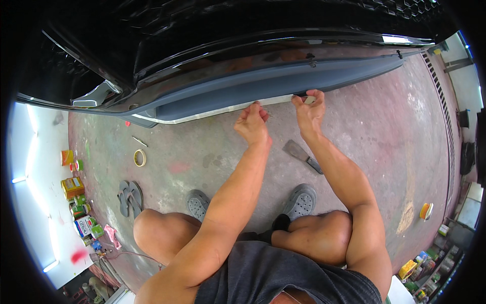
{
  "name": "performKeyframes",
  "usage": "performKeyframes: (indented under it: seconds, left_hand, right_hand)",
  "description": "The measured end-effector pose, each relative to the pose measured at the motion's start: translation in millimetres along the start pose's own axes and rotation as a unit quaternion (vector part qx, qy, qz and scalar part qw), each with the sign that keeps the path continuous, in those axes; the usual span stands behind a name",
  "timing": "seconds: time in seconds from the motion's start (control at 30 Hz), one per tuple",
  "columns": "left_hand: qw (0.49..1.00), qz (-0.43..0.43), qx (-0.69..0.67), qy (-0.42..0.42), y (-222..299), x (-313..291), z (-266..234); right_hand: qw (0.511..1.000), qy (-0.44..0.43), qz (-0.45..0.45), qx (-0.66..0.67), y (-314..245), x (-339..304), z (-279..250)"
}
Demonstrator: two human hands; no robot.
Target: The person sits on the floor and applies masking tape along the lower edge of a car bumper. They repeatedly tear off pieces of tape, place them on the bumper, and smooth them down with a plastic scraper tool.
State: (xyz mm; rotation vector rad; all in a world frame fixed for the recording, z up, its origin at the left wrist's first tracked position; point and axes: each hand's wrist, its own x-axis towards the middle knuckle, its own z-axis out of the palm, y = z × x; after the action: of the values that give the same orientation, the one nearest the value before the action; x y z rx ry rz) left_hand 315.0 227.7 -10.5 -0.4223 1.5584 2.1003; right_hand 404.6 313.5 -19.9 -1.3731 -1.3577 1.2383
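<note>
A black car bumper [223,55] with a dark grey lower lip [228,86] spans the far side. Along the lip's near edge runs a pale strip of masking tape [202,114]. My left hand [252,124] is closed, its fingertips pinching at the tape and the lip's edge. Farther right, my right hand [310,112] pinches the tape near its right end, where a short pale piece shows between thumb and forefinger. From there on, the lip's right part shows no tape. The fingers partly hide the tape beneath them.
On the concrete floor lie a putty knife [302,156], a roll of masking tape [139,158], a thin pen-like tool [139,141] and flip-flops [130,197]. Cans [73,187] line the left wall. A floor drain grate [443,101] runs along the right.
</note>
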Motion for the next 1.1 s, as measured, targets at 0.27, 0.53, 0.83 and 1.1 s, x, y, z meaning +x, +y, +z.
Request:
performKeyframes:
  seconds: [0.27,0.53,0.83,1.1]
  left_hand:
    - [1.0,-0.003,0.022,-0.02,-5.9,2.3,0.3]
    - [1.0,-0.009,0.016,-0.023,-6.0,2.5,-0.2]
    - [1.0,-0.011,0.016,-0.018,-2.5,0.8,0.0]
    - [1.0,0.005,0.004,-0.004,-3.9,3.8,-2.2]
  right_hand:
    - [1.0,0.011,0.0,-0.004,14.8,9.2,-0.7]
    - [1.0,0.02,-0.003,0.012,11.0,8.1,0.6]
    - [0.999,0.012,0.023,0.02,-3.6,4.4,-1.7]
    - [1.0,0.01,0.013,0.003,-0.1,5.3,2.9]
